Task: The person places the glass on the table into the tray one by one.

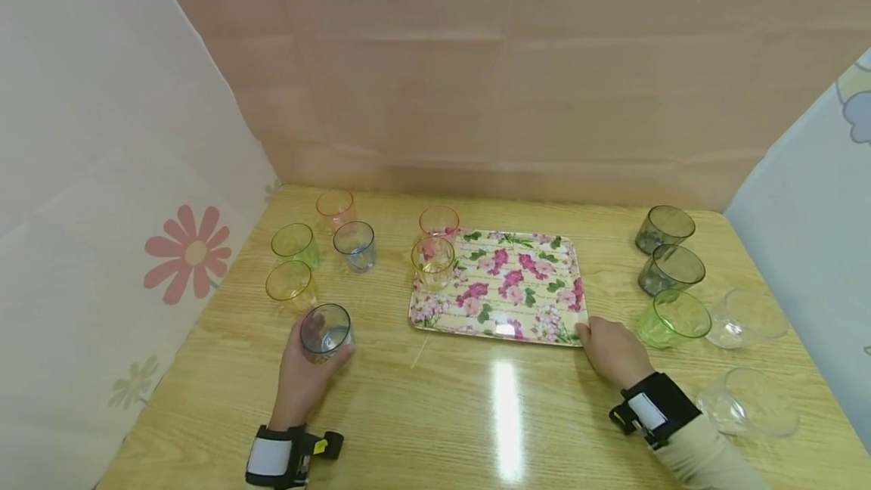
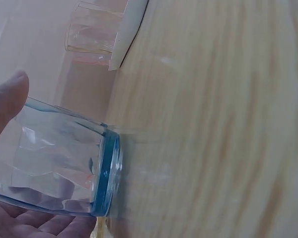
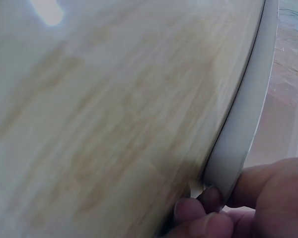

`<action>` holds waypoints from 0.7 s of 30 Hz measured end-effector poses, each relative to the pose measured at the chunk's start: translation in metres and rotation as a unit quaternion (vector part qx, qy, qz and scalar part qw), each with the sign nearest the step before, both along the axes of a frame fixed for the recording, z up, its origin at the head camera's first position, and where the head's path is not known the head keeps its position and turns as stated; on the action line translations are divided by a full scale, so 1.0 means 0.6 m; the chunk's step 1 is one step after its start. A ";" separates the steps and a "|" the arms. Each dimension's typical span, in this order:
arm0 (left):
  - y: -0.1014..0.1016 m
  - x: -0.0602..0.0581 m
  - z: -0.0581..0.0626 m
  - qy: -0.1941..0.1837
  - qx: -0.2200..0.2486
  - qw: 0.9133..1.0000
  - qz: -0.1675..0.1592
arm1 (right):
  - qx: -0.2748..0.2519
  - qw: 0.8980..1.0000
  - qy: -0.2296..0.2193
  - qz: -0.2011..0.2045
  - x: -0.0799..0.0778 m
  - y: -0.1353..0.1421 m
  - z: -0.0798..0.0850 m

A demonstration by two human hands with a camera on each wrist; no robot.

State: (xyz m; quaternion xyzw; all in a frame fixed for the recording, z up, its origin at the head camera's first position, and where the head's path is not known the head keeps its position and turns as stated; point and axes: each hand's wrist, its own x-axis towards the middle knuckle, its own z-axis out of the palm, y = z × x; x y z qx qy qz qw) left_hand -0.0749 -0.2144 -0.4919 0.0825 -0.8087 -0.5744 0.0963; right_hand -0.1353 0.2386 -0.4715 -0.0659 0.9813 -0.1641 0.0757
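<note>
My left hand [image 1: 304, 370] grips a clear bluish glass [image 1: 327, 333] at the front left, thumb on one side and fingers on the other. In the left wrist view, the blue base of this glass [image 2: 105, 173] is close to the tabletop; I cannot tell if it touches. My right hand [image 1: 615, 350] pinches the near right corner of a flowered tray [image 1: 503, 286], and the right wrist view has the fingertips [image 3: 189, 209] at the tray's rim [image 3: 238, 126]. On the tray's left side stand a yellow glass [image 1: 433, 267] and, behind it, a pink glass [image 1: 439, 224].
Left of the tray are a red glass [image 1: 336, 210], a blue glass [image 1: 356, 248], a green glass [image 1: 297, 246] and a yellow glass [image 1: 292, 286]. At the right stand two grey glasses [image 1: 663, 229], a green glass [image 1: 672, 320] and two clear glasses [image 1: 748, 403], near the right forearm.
</note>
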 end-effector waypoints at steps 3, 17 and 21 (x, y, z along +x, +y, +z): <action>0.000 -0.001 -0.002 0.000 -0.001 1.000 0.002 | -0.001 1.000 -0.001 0.000 0.000 0.000 -0.001; 0.003 -0.003 -0.001 -0.002 -0.004 1.000 0.015 | -0.004 1.000 -0.010 -0.006 0.002 -0.004 0.006; 0.005 -0.003 0.000 0.001 0.007 1.000 0.011 | -0.002 1.000 -0.010 -0.007 0.001 -0.003 0.005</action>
